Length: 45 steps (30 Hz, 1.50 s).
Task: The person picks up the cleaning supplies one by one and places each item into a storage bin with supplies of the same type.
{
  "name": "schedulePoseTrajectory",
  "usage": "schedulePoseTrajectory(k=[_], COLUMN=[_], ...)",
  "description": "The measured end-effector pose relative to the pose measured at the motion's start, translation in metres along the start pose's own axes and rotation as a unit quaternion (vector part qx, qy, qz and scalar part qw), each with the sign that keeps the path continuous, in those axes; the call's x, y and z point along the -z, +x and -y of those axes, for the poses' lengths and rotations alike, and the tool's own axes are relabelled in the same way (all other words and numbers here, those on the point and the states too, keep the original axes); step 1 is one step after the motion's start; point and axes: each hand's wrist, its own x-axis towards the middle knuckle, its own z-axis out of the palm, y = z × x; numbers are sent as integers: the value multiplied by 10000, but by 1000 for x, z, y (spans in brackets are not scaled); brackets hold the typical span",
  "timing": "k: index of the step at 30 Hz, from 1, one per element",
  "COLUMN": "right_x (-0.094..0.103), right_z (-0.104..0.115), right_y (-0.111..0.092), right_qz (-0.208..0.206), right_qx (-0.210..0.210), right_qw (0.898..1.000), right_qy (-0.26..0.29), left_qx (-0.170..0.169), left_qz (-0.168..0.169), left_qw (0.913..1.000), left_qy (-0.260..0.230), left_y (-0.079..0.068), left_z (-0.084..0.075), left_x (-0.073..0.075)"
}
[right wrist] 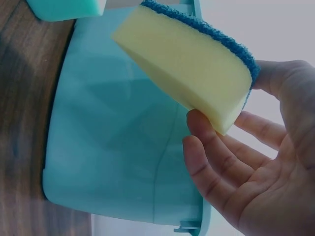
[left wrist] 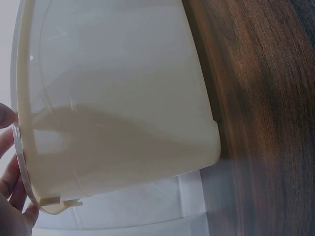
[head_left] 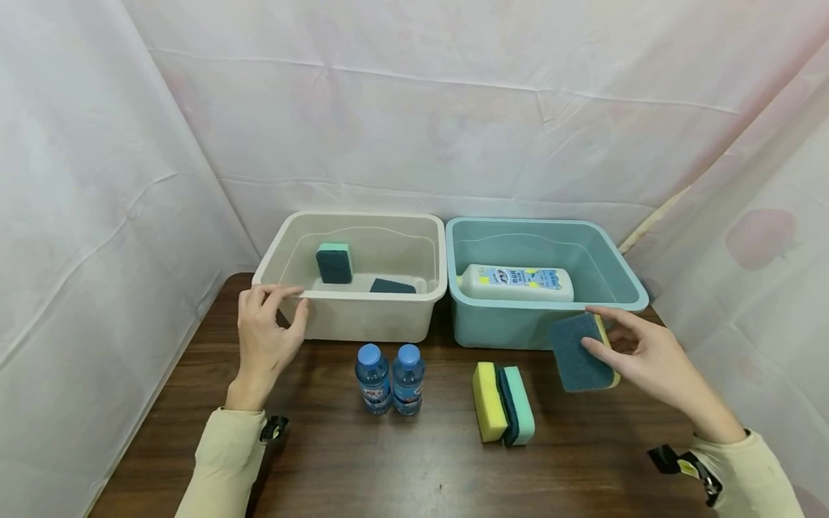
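Note:
My right hand pinches a sponge with a dark blue scrub face and a yellow foam side. Thumb and fingers hold it by one end, in front of the blue bin's front wall. At the front left corner of the beige bin, my left hand grips the rim, fingers over it and thumb at the front. Inside that bin, a green sponge stands near the back and a dark-faced one lies partly hidden by the front wall. A white labelled bottle lies in the blue bin.
Two small water bottles with blue caps stand side by side before the beige bin. Right of them, a yellow sponge and a green sponge stand on edge together on the brown wooden table. Pale curtains surround the table.

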Motion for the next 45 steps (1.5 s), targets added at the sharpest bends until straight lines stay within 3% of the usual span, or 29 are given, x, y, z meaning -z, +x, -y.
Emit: schedulePoseTrajectory(k=[45], right_x=[18], right_z=[24], right_y=[15], right_qz=[-220], right_qx=[294], right_qw=[9993], right_qy=[-39], left_qx=[135], left_qz=[165], left_qw=[9998], left_qy=[47], left_y=[0], left_z=[0], left_x=[2])
